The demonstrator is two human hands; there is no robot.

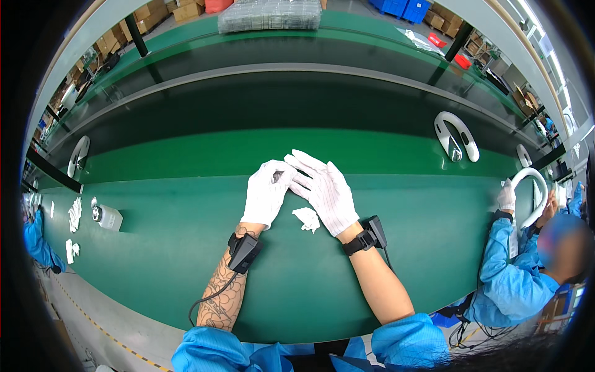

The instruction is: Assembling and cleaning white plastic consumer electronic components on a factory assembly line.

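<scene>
Both my hands wear white fabric gloves and meet above the green work surface (pixel 297 266). My left hand (pixel 265 193) is closed, its thumb and fingers curled into a pinch at the fingers of the right glove. My right hand (pixel 327 193) is open, with its fingers stretched out and the palm turned up. Exactly what the left fingertips grip is partly hidden. Just below the hands lies a small crumpled white piece of cloth or tissue (pixel 306 219). A black strapped device with a cable sits on each wrist.
A white U-shaped device (pixel 444 133) stands at the back right. To the left lie a white bottle (pixel 109 218) and crumpled white gloves (pixel 75 214). A co-worker (pixel 514 273) in blue holds a white curved part (pixel 538 186) on the right. Clear plastic trays (pixel 269 17) rest on the shelf.
</scene>
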